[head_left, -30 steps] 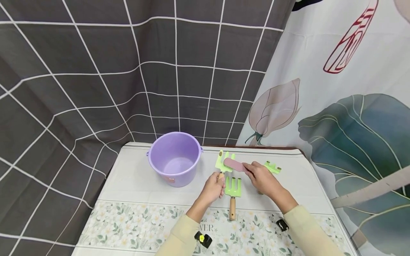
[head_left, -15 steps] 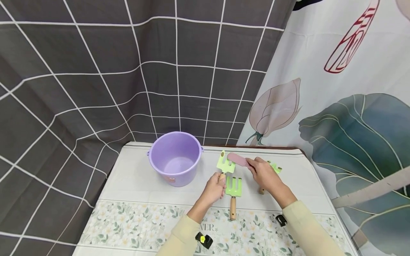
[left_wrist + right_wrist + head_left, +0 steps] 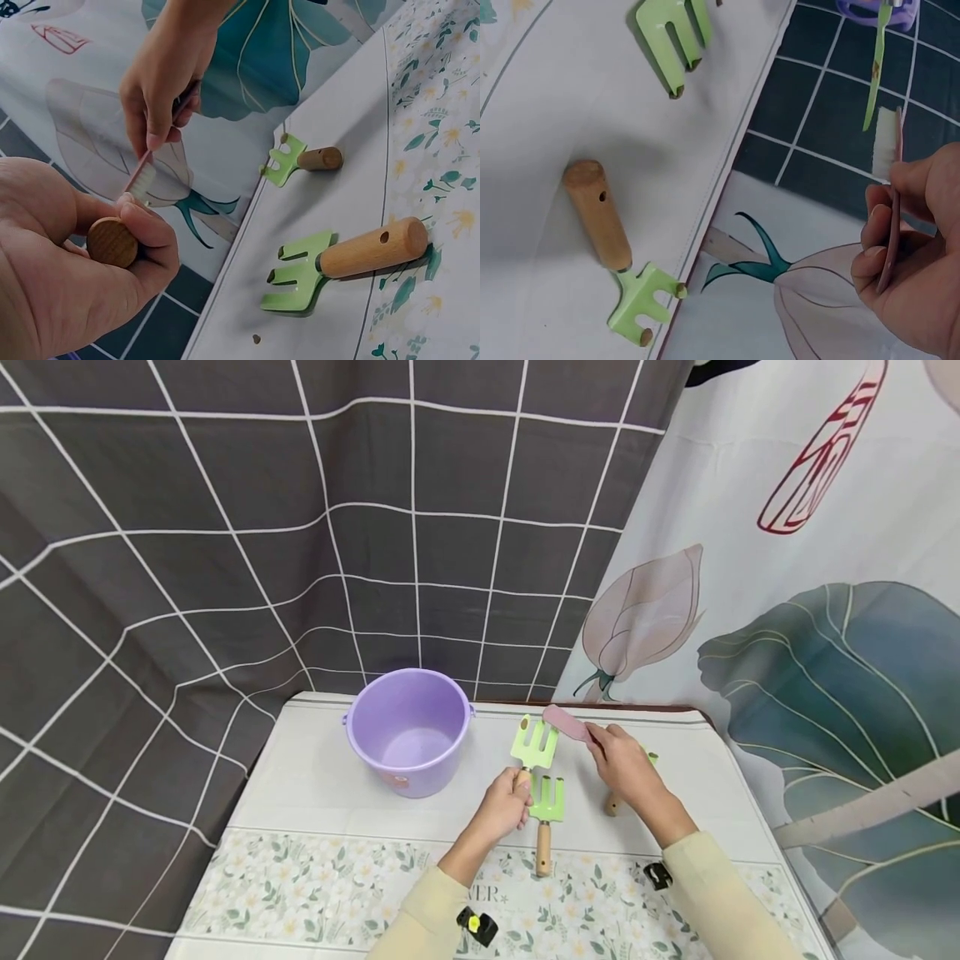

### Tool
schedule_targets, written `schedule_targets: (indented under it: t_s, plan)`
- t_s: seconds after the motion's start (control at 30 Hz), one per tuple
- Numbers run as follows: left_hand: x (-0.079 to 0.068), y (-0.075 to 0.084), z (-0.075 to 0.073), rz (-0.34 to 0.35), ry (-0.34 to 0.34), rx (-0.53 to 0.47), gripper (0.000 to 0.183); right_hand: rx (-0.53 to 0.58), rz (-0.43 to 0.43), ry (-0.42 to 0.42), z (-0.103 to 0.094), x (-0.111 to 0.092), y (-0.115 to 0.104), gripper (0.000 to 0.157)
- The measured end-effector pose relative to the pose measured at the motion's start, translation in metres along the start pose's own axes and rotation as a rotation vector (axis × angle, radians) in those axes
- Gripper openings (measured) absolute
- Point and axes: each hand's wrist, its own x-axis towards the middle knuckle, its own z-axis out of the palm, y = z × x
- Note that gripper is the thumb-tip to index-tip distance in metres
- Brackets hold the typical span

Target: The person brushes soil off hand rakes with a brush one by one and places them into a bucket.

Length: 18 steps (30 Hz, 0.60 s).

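Note:
My left hand (image 3: 504,802) grips the wooden handle of a green three-tined hand fork (image 3: 534,745), its tines raised and pointing away from me. In the left wrist view, the round handle end shows between curled fingers. My right hand (image 3: 622,766) holds a pink brush (image 3: 567,724) with white bristles (image 3: 885,142). The bristles face the fork's tines, and the brush head overlaps the far right tine in the head view. Brown marks show on the raised fork. Below, another green fork (image 3: 547,803) lies on the table. A small green rake (image 3: 646,300) lies under my right hand, partly hidden.
A purple bucket (image 3: 408,774) stands on the table left of my hands. White cloth with a floral band (image 3: 322,881) covers the table. A brown crumb (image 3: 256,339) lies near the fork on the table. Dark checked curtain (image 3: 375,568) hangs behind.
The brush has slid across the fork's tines toward their far right tip, my right hand shifting slightly up and right. The held fork has moved a little to the right.

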Motion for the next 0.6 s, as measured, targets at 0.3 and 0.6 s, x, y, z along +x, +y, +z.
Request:
schedule_targets:
  t_s: [0.3,0.6]
  plan:
    - [0.000,0.001,0.000,0.002,-0.007,-0.030,0.034,0.099,-0.041,-0.065,-0.004,-0.009,-0.005,0.034]
    - [0.003,0.000,-0.002,0.021,-0.006,-0.075,0.043,0.128,-0.057,-0.076,-0.006,-0.015,-0.015,0.023]
